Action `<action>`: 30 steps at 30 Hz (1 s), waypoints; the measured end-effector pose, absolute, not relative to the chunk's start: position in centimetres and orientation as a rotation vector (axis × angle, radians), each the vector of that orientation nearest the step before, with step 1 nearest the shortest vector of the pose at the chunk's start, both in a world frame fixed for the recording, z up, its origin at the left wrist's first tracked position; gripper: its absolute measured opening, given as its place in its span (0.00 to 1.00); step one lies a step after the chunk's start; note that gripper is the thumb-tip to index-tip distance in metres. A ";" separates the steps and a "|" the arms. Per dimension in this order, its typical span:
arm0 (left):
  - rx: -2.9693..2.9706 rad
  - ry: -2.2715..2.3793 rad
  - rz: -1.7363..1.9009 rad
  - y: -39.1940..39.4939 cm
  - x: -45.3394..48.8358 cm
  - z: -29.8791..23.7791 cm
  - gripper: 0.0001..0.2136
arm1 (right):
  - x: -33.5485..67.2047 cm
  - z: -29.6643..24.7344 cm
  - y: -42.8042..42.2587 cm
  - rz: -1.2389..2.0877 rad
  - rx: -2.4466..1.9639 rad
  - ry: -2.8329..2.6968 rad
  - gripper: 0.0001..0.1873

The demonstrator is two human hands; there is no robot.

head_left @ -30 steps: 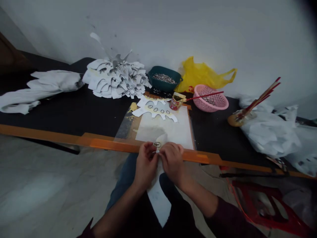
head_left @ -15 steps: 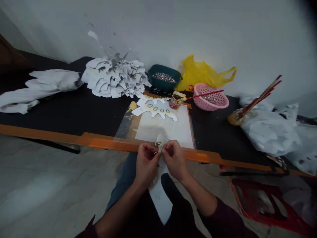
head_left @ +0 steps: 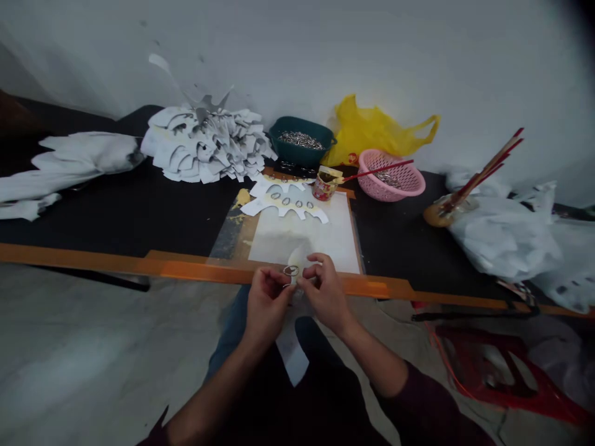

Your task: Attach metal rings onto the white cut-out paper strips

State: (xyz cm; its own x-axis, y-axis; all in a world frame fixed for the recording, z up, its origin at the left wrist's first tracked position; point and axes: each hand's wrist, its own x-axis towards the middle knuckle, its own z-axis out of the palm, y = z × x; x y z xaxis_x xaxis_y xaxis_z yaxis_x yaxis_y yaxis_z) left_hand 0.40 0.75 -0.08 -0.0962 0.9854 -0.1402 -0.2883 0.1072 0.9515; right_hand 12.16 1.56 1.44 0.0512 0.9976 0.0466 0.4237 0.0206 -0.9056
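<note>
While the left hand (head_left: 266,310) and right hand (head_left: 326,294) pinch one metal ring (head_left: 290,271), the green tub (head_left: 297,153) sits well filled

Both hands are close together, fingers narrowed on the ring above the board's front edge. A white paper cut-out (head_left: 292,353) runs from the fingers down toward the lap. Can't tell if the ring is fixed to it yet. Further in, a second cut-out (head_left: 284,207) lies on the white sheet (head_left: 297,241), with a row of rings along it. Looks done or part done: a big heap of cut paper (head_left: 204,145) by the wall. Left to go, by appearance: the many loose rings (head_left: 301,140) in the tub and more in the pink basket (head_left: 390,178).
</note>
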 end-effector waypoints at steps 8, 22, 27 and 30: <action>0.939 1.117 1.305 0.2 0.1 0.5 0.15 | 12.4 2.7 1.7 0.663 -1.469 -1.808 0.18; 0.619 1.106 1.369 0.3 0.4 1.4 0.18 | 13.6 2.1 2.0 1.535 -1.266 -1.276 0.31; 0.504 0.915 1.335 0.4 0.4 1.3 0.17 | 13.5 2.2 2.3 1.698 -1.177 -1.039 0.28; 0.406 0.856 1.336 0.6 0.6 1.1 0.18 | 13.6 2.6 2.5 1.692 -1.199 -0.999 0.26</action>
